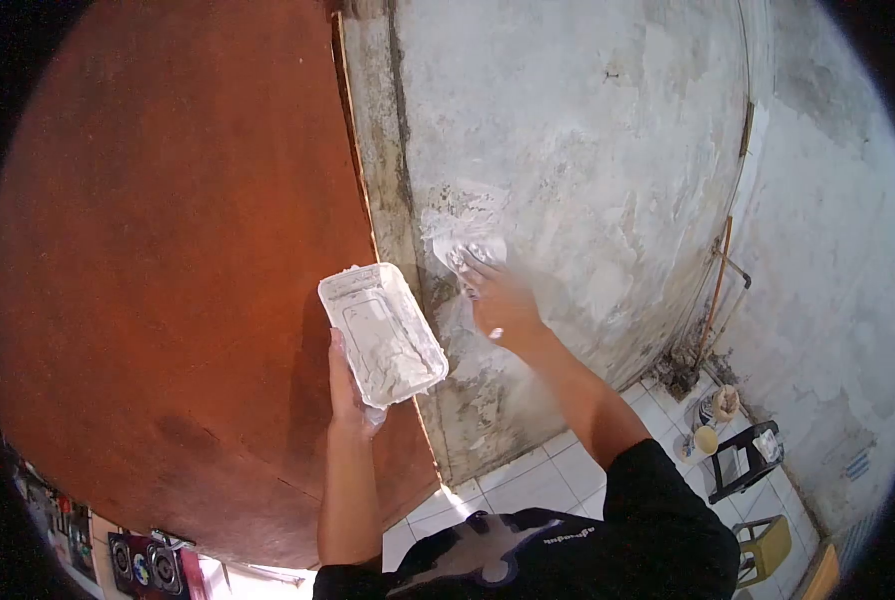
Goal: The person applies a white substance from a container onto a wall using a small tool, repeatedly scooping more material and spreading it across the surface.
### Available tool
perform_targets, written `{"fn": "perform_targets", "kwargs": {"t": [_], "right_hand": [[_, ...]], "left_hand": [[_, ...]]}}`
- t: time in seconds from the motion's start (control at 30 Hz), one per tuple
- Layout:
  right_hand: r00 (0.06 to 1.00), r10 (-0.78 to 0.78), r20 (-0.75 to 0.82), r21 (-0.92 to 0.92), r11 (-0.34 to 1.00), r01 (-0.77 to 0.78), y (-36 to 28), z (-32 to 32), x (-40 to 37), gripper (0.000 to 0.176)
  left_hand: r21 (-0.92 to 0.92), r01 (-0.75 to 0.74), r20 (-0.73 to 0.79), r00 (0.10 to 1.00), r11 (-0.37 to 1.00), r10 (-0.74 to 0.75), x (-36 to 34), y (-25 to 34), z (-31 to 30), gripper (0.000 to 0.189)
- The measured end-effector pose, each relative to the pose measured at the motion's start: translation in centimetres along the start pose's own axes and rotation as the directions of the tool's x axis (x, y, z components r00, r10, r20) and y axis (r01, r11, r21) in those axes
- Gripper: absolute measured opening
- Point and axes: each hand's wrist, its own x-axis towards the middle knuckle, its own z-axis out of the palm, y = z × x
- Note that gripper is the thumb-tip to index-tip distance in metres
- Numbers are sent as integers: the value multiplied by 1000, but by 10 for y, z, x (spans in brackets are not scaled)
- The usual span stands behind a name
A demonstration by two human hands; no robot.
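My left hand (353, 385) is wrapped round the lower left side of a white rectangular tub (383, 335), its inside smeared with white paste. With my right hand (498, 300) I press a flat whitish tool (468, 248) against the grey wall (568, 130), its fingers spread over the tool's back. Fresh white paste (473, 205) lies on the wall around and above the tool. Flecks of paste stick to my right wrist. The tub is held in front of the seam between the reddish-brown panel (198, 250) and the grey wall.
A pipe (718, 285) runs up the corner at the right, with rubble (678, 372) at its foot. On the tiled floor (533, 487) stand buckets (706, 440), a dark stool (743, 462) and a yellowish stool (768, 548). A stove (148, 565) shows at the lower left.
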Motion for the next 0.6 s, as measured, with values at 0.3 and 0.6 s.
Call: {"fn": "perform_targets", "kwargs": {"t": [0.3,0.6], "right_hand": [[880,378,-287,143,926,-351,34,-28,53,25],[945,242,-219,-78,961,-264,-9,13,48,41]], "left_hand": [[51,-7,57,998,999,4,9,1,-16,62],[74,-43,87,996,996,36,10,4,-7,61]]}}
